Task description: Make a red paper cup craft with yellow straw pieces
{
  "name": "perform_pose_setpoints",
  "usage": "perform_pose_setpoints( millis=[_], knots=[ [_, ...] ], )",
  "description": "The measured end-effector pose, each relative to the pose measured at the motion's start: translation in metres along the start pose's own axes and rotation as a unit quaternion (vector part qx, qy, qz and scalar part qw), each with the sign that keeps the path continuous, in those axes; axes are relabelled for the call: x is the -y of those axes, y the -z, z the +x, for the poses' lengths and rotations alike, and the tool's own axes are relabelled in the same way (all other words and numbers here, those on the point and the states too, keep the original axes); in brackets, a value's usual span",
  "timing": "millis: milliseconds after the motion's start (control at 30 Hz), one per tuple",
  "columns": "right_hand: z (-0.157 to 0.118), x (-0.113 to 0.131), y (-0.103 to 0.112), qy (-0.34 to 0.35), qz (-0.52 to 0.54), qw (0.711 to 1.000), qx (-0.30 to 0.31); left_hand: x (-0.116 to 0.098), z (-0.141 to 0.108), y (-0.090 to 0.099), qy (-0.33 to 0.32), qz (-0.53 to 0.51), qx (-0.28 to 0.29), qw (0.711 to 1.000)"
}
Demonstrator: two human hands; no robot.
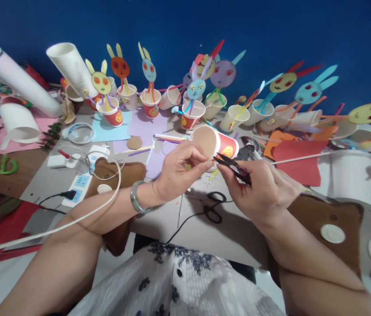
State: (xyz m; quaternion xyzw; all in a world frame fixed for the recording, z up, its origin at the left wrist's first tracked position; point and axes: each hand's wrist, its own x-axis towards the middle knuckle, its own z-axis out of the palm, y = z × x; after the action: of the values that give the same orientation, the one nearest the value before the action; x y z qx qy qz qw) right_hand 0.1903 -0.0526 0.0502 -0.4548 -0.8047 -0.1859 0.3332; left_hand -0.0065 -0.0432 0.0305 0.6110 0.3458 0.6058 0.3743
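Note:
My right hand [261, 186] grips a pair of black pointed tweezers [233, 168], tips toward my left fingers. The thumb and forefinger of my left hand [181, 169] are pinched together near those tips; whatever small thing they hold is hidden. Just behind both hands a red and white paper cup [229, 145] lies on its side, its open mouth facing left. Below the hands, black-handled scissors [214, 207] rest on the table among small paper scraps.
Paper cups with rabbit-faced paper figures, such as a yellow one [101, 83], line the back wall. A white power strip [78, 188] and a stack of paper cups [70, 63] are at left. Red paper [299, 160] lies right. A white cable [73, 221] crosses my left forearm.

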Motion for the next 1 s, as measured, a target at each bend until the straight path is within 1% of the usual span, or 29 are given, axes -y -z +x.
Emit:
perform_pose_setpoints(
  millis=[100, 167, 300, 367, 433, 533, 633, 800, 900, 1000],
  knots=[
    [0.001, -0.004, -0.004, -0.024, 0.020, 0.999, 0.015, 0.000, 0.004, 0.001, 0.057, 0.008, 0.014, 0.998],
    [0.002, -0.006, -0.006, -0.018, 0.020, 1.000, 0.013, 0.000, 0.007, 0.003, 0.091, 0.004, 0.019, 0.996],
    [0.004, -0.007, -0.007, 0.020, 0.000, 1.000, 0.004, 0.002, 0.013, 0.007, 0.117, -0.019, 0.017, 0.993],
    [0.005, -0.007, -0.007, 0.018, 0.000, 1.000, 0.009, 0.005, 0.014, 0.008, 0.130, -0.036, 0.010, 0.991],
    [0.005, -0.007, -0.007, 0.000, 0.005, 1.000, 0.024, 0.008, 0.013, 0.008, 0.152, -0.059, 0.009, 0.986],
    [0.005, -0.007, -0.009, -0.025, 0.026, 0.998, 0.043, 0.010, 0.011, 0.005, 0.193, -0.105, 0.027, 0.975],
    [0.005, -0.007, -0.011, -0.034, 0.052, 0.997, 0.047, 0.012, 0.010, 0.003, 0.226, -0.144, 0.044, 0.962],
    [0.005, -0.010, -0.013, -0.035, 0.095, 0.994, 0.039, 0.012, 0.012, 0.001, 0.260, -0.206, 0.048, 0.942],
    [0.004, -0.012, -0.016, -0.023, 0.105, 0.994, 0.019, 0.007, 0.014, 0.001, 0.290, -0.237, 0.047, 0.926],
    [0.003, -0.014, -0.019, -0.010, 0.107, 0.994, 0.010, 0.000, 0.015, 0.000, 0.325, -0.252, 0.033, 0.911]
  ],
)
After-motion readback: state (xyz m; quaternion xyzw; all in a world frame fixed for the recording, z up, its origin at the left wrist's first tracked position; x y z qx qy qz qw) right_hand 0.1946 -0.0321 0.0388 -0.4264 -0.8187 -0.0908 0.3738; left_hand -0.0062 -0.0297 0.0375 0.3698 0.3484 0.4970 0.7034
